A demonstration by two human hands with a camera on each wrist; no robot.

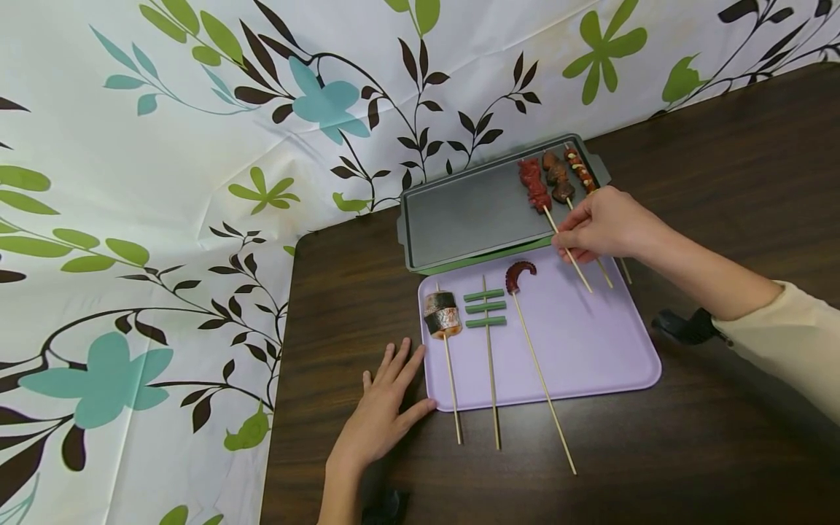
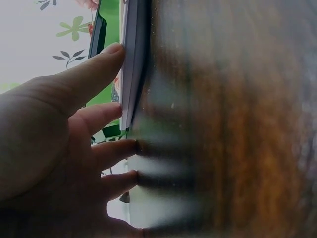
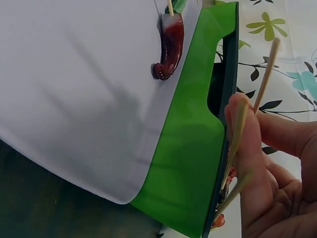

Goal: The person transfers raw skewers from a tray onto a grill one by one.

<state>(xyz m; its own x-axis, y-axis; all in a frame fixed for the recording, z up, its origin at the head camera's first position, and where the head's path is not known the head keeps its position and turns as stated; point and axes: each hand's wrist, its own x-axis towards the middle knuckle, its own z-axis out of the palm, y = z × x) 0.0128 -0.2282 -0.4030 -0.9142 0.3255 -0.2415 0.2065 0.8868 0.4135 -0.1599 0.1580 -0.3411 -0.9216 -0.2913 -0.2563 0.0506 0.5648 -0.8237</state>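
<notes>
My right hand (image 1: 607, 224) pinches the stick of a red meat skewer (image 1: 534, 182) between thumb and fingers. The meat lies at the right part of the grey grill plate (image 1: 469, 211). Just beside it are a brown meat skewer (image 1: 558, 179) and a skewer of red pieces with pale bits (image 1: 577, 168), their sticks passing under or behind the hand. My left hand (image 1: 383, 415) rests on the table with fingers spread, its fingertips at the left edge of the lilac tray (image 1: 590, 357). In the left wrist view, its thumb (image 2: 106, 62) touches the tray's side.
On the tray lie a seaweed-wrapped skewer (image 1: 442, 315), a skewer of green stalks (image 1: 485, 308) and an octopus tentacle skewer (image 1: 518, 277), their sticks reaching past the front edge. The grill's green side (image 3: 190, 124) borders the tray. A patterned curtain (image 1: 262, 131) hangs behind the dark table (image 1: 354, 292).
</notes>
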